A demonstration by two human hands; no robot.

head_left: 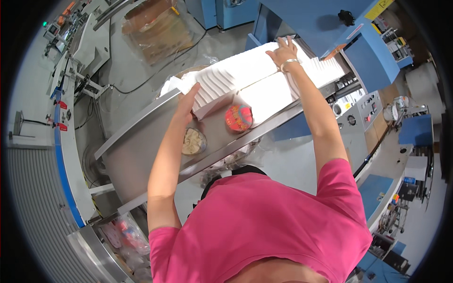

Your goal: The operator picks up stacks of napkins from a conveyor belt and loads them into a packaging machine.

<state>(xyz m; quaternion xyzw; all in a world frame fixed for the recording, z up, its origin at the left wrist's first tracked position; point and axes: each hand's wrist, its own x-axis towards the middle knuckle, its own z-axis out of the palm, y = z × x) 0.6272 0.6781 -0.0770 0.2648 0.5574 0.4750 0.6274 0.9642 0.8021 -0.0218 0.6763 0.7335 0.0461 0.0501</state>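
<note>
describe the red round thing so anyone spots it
Find the metal tray running to the blue machine. In it, beside the white stacks and right of the left hand, sits the red round thing. Its round neighbour, further left, is beige.

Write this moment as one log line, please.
left hand: at left end of white stacks; right hand: at their far side; metal tray: red round item, beige round item

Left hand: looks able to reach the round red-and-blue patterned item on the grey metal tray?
Probably yes: the left hand is close by, and bare metal tray leaves a way round the corner of the white paper stack to the red-and-blue item.
</note>
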